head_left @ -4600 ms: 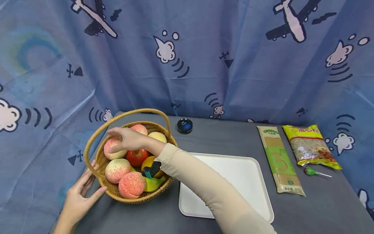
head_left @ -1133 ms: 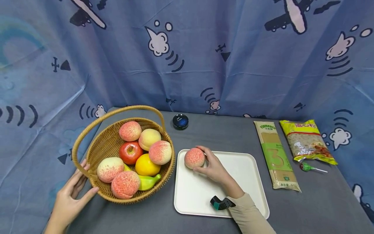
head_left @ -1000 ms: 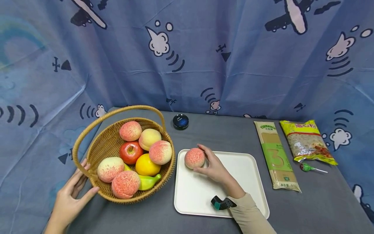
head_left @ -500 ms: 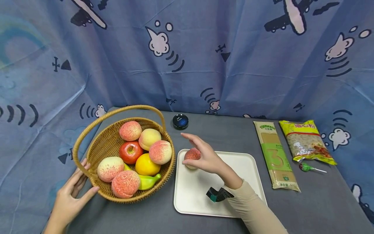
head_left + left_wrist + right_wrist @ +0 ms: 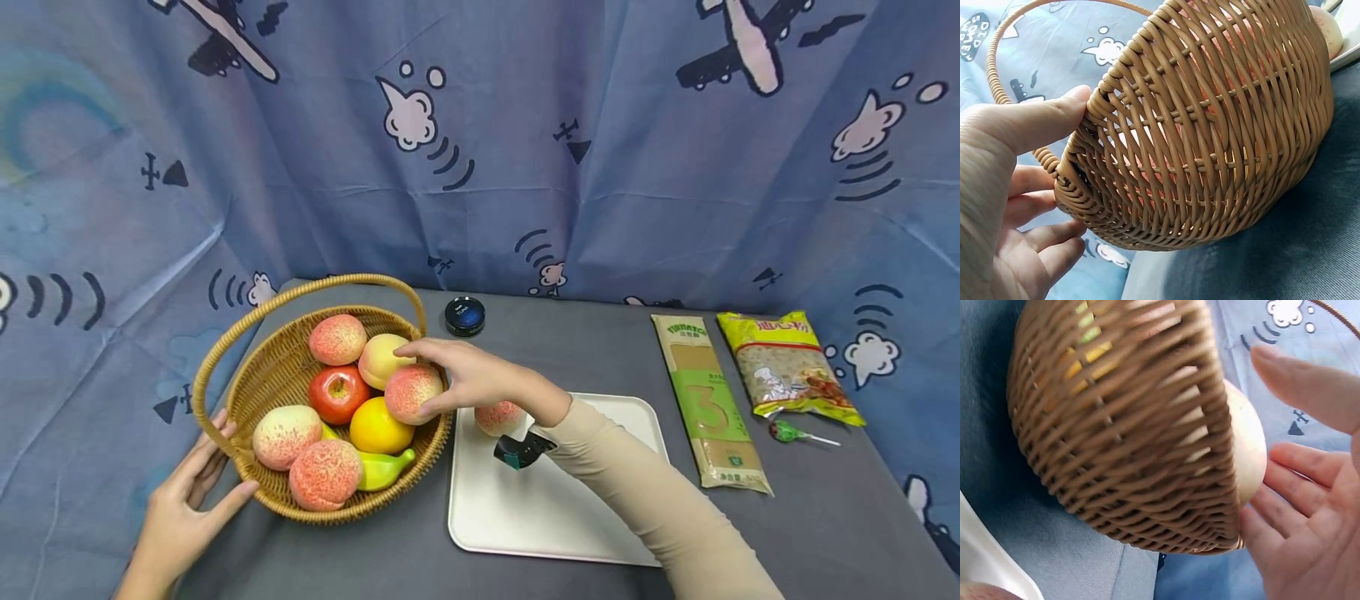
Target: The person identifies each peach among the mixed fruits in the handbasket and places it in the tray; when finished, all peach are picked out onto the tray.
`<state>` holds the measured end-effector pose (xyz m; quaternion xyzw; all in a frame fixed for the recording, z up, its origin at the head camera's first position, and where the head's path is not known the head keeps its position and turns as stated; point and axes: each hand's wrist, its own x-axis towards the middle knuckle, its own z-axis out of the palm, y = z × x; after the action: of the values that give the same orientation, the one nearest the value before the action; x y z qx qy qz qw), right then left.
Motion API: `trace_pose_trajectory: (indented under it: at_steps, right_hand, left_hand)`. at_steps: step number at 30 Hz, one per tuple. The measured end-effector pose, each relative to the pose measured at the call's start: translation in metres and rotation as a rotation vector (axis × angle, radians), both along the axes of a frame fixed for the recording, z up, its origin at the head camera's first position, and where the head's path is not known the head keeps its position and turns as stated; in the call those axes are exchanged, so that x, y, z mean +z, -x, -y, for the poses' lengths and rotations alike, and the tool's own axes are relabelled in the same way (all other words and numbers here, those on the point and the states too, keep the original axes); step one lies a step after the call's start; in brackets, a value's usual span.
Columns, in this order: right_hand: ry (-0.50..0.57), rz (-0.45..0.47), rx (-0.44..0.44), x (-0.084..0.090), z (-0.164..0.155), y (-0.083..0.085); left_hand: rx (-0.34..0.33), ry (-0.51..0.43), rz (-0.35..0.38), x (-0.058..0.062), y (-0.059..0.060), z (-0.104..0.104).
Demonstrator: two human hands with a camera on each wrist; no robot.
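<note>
Nearest, the left hand [image 5: 183,504] is spread, thumb and fingertips resting against the end of the wicker basket [image 5: 272,382]. On the white tray [image 5: 540,512] a peach [image 5: 495,422] sits partly hidden. The right hand [image 5: 483,377] holds its thumb and fingers wide about the red-and-cream peach [image 5: 408,393], which lies inside the basket by its right rim; whether they touch it I cannot tell. It looks like a light, firm imitation, its matte skin probably not slippery; its widest part seems the best hold. Farther back stands the tuna tin [image 5: 465,316].
</note>
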<state>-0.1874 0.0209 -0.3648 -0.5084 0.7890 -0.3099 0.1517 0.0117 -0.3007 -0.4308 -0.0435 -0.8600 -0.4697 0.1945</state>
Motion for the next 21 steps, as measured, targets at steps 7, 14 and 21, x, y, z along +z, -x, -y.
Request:
trace_pose_trajectory:
  at_steps: [7, 14, 21]
  right_hand:
    - [-0.118, 0.000, 0.066, 0.001, 0.011, 0.006]
    - [-0.169, -0.013, 0.099, -0.001, 0.017, 0.005]
    - [-0.223, -0.045, 0.104, 0.002, 0.019, 0.002]
  left_hand:
    - [-0.008, -0.010, 0.009, -0.001, 0.000, 0.002]
    - [-0.003, -0.004, 0.010, -0.001, 0.000, 0.002]
    - [0.012, 0.000, 0.013, 0.002, -0.001, -0.002]
